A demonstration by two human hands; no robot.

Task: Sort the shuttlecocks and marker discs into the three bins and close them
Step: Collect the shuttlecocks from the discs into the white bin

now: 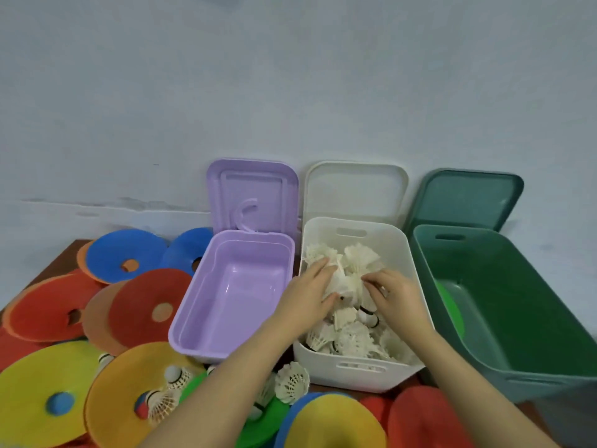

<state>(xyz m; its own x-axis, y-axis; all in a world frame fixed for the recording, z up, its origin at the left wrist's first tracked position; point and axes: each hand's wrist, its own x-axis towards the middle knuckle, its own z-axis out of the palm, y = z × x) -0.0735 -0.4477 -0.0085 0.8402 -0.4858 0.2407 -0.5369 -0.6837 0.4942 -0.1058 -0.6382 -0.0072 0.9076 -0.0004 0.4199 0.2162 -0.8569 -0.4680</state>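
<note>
Your two forearms come into view bare from the bottom edge, with no sleeve, cuff or watch on either of them. Your left hand (308, 294) wears no glove and no ring that shows. Your right hand (395, 297) is ungloved too, and a small pale glint sits on one finger, possibly a ring, too blurred to tell. Your nails are short and unpainted where they show.
</note>
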